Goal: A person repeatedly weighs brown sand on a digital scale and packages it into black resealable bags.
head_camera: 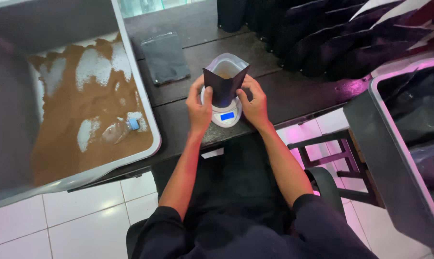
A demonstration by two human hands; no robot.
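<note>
dark wooden table (188, 91) — left hand (198, 108) and right hand (255, 104) clasped round open black pouch (223, 81) on scale (226, 116)

Dark matte stand-up pouch (224, 84), mouth open, pale silvery lining showing, brownish powder inside. Stands upright on small round white digital scale (226, 115) with lit blue display. Scale sits at front edge of the dark wooden table, pouch centred on its platform.
</note>
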